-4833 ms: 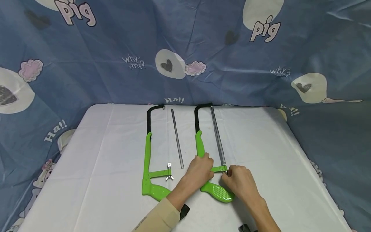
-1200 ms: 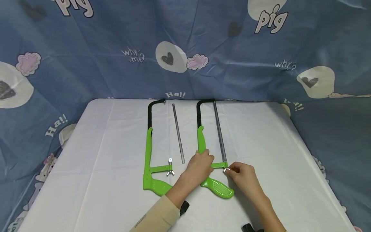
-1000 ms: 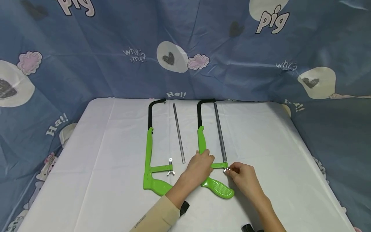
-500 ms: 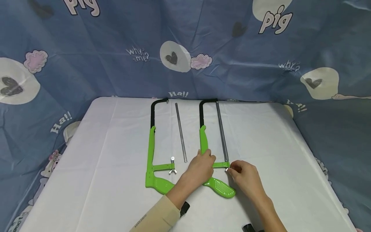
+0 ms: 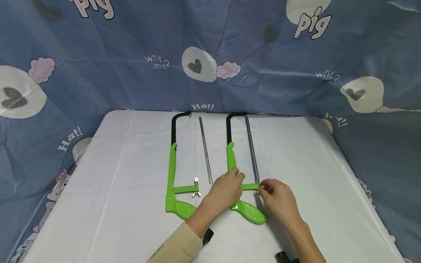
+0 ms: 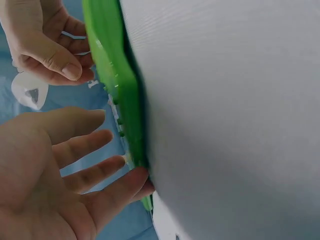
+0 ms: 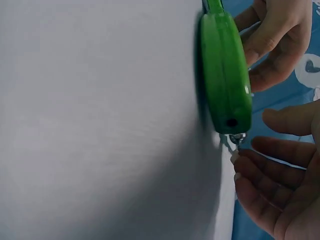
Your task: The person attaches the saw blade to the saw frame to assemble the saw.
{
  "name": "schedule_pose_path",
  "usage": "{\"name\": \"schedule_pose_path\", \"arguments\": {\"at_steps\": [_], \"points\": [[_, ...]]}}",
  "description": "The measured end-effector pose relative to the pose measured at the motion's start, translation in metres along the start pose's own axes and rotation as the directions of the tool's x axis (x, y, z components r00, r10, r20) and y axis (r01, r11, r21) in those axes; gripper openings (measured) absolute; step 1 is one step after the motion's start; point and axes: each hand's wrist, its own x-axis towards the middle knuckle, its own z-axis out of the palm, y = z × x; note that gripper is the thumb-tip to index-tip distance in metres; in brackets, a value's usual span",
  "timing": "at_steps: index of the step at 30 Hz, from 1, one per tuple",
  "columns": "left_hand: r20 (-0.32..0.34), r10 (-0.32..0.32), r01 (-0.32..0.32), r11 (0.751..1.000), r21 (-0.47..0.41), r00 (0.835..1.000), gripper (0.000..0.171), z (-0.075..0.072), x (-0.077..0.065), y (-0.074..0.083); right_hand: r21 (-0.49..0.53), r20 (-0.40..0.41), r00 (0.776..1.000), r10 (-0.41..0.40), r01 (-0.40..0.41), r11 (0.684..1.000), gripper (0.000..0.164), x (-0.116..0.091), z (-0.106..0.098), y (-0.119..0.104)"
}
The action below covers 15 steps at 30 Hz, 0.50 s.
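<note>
Head view: on the white-covered desk point(image 5: 131, 219), a second hacksaw point(image 5: 171, 171) is lying to the left of the work, and a loose blade point(image 5: 205, 149) is resting between it and the fitted hacksaw point(image 5: 231, 157), touching neither. A blue printed curtain point(image 5: 131, 84) is rising behind the far edge. The left forearm, in a beige sleeve point(image 5: 179, 243), is covering the end of the second hacksaw's handle. The fingers are hiding most of the wing nut point(image 7: 238, 138) here; the right wrist view is exposing it beyond the fitted hacksaw's handle, fingertips beside it and thumb standing apart. The left wrist view is revealing fingers lapping the frame's side. The left hand point(image 5: 227, 186) is draping palm-down across the frame, its grip holding it. The right hand point(image 5: 279, 201) is reaching in from the right, fingers bent; whether its grip is pinching the nut cannot be told.
</note>
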Motion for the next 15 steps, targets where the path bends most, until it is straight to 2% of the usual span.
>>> {"name": "schedule_pose_path", "arguments": {"at_steps": [8, 15], "points": [[-0.065, -0.021, 0.019, 0.999, -0.027, 0.998, 0.026, -0.017, -0.006, -0.011, -0.007, -0.008, 0.999, -0.040, 0.040, 0.999, 0.018, 0.004, -0.008, -0.011], [-0.151, -0.082, 0.081, 0.997, -0.009, 0.985, 0.018, -0.026, -0.011, -0.028, -0.015, -0.008, 0.996, -0.091, 0.091, 0.996, 0.020, 0.009, -0.006, -0.022]]}}
